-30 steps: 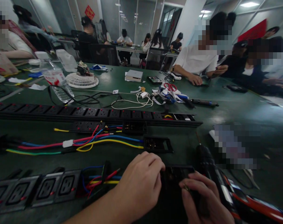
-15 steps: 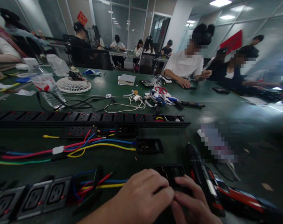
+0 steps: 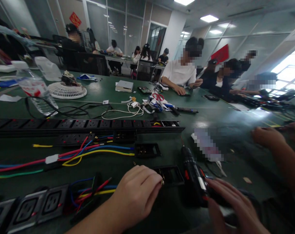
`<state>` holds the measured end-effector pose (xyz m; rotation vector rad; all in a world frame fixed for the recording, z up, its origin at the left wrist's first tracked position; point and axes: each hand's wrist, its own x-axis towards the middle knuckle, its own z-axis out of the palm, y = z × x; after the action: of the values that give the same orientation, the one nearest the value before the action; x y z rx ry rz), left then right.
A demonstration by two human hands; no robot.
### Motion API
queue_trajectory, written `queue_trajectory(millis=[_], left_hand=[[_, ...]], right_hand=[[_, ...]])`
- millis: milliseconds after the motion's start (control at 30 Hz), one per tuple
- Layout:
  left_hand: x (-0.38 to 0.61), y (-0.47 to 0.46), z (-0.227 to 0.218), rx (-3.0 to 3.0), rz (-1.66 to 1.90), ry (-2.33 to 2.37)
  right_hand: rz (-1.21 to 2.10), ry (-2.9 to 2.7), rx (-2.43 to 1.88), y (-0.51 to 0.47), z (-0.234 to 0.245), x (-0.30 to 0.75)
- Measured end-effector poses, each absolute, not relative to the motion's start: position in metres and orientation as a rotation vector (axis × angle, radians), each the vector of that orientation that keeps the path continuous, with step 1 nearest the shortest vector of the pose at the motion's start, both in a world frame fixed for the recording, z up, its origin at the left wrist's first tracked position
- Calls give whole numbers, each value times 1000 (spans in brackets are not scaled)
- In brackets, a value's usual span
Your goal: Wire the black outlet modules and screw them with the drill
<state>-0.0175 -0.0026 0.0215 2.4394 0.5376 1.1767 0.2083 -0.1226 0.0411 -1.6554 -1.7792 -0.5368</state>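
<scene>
My left hand (image 3: pixel 140 191) is closed in a pinch at the lower middle, with a small brass-coloured metal piece (image 3: pixel 163 182) at its fingertips. Just beyond those fingertips lies a black socket housing (image 3: pixel 178 175), partly hidden by the hand. My right hand (image 3: pixel 237 204) has its fingers stretched out and the thumb apart, beside the rear of a black and red cordless drill (image 3: pixel 193 177). I cannot tell whether it touches the drill. A second black housing (image 3: pixel 148 150) with brass contacts sits farther away, joined to blue and yellow wires (image 3: pixel 101 150).
A long black socket strip (image 3: pixel 89 124) crosses the table. Large black outlets (image 3: pixel 51 201) with loose wires lie at the lower left. A blurred phone-like item (image 3: pixel 208 144) is beyond the drill. Another person's hand (image 3: pixel 267 136) reaches in from the right. A water bottle (image 3: pixel 37 91) leans at the left.
My hands have moved apart: the right has left the left hand's fingertips and gone right to the drill. The view has turned rightward, and another person's arm shows at the right.
</scene>
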Motion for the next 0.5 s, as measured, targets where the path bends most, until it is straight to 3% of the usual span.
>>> queue_trajectory(millis=[67,200,500], left_hand=[[-18,0,21,2421,1191,574],[-18,4,19,2409,1190,606],[-20,14,14,2304,1193,723]], right_hand=[[-671,-1779,-1773,-129,41,243],[-585,-2221,-1771,-135,24,293],[-883,-2417,-1732,-113,16,306]])
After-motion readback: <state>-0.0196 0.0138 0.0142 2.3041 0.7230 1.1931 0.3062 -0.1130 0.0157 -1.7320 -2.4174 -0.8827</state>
